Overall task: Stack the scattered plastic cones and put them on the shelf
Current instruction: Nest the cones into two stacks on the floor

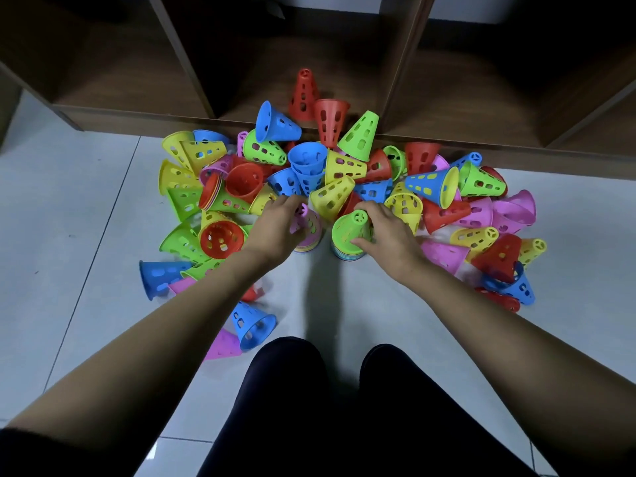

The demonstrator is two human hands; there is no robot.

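Perforated plastic cones (344, 166), red, blue, green, yellow, pink: most tipped over, heaped on floor (69, 201) against shelf (137, 113) front. Two upright stacks at heap's near edge, side by side, apart: pink-topped stack (309, 230) left, green-topped stack (348, 232) right. One red cone (303, 94) upright in middle shelf compartment.

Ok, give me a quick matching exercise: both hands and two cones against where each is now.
1 left hand
2 right hand
3 upright red plastic cone
4 nearest blue plastic cone

A in the wooden shelf
B grips green-topped cone stack
C on its side on the tiled floor
D grips pink-topped cone stack

Pairs: 1-D, 2-B, 3-A, 4-C
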